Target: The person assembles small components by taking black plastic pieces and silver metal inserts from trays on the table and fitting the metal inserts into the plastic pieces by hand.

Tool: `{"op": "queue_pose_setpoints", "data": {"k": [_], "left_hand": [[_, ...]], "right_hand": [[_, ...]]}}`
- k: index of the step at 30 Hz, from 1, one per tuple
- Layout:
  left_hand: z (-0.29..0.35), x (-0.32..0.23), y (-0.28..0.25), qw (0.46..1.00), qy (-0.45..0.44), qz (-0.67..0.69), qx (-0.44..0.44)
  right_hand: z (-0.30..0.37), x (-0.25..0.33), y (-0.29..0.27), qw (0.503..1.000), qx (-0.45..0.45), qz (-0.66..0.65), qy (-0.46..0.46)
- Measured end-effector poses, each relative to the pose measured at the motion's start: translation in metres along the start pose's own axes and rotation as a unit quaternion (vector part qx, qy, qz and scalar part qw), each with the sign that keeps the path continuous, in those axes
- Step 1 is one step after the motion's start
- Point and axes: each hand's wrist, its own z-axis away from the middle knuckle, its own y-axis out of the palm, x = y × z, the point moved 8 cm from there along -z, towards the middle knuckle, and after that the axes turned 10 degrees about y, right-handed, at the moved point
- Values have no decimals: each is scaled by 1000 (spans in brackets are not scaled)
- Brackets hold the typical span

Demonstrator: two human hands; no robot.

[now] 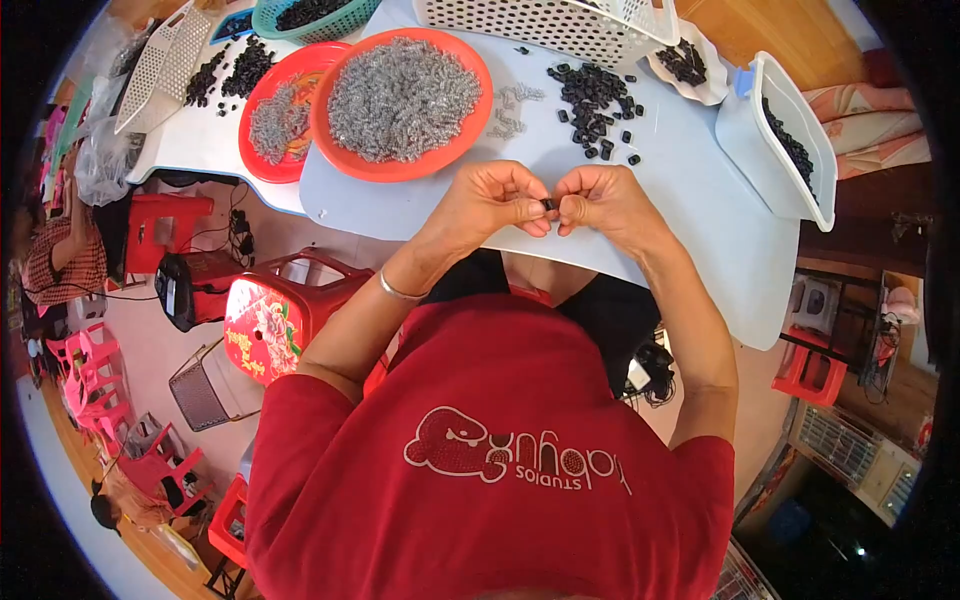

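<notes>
So the left hand (493, 203) is pinching a small black plastic piece (549, 204) in a narrow thumb-and-finger grip, over the near side of the smooth pale blue tabletop (690, 190). The right hand (608, 205) is bunching its fingertips right beside it, but can't tell if they're actually gripping too. A loose pile of black plastic pieces (592, 98) is lying ahead, and a round orange plastic tray (481, 80) is holding translucent grey pieces (402, 100) to the left.
</notes>
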Motion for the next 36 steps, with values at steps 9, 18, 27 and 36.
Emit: {"op": "queue_pose_setpoints", "data": {"k": [9,18,27,36], "left_hand": [[-3,-12,6,999,-3,-30,-22],[-114,-171,20,673,391,-620,-104],[-215,-147,-57,545,201,-807,-111],[-101,-47,31,641,236,-730,-30]], "right_hand": [[23,-19,-24,997,-51,-5,-64],[33,-21,-23,983,-53,9,-176],[37,-22,-14,980,-50,33,-187],[39,-23,-12,976,-47,56,-203]]}}
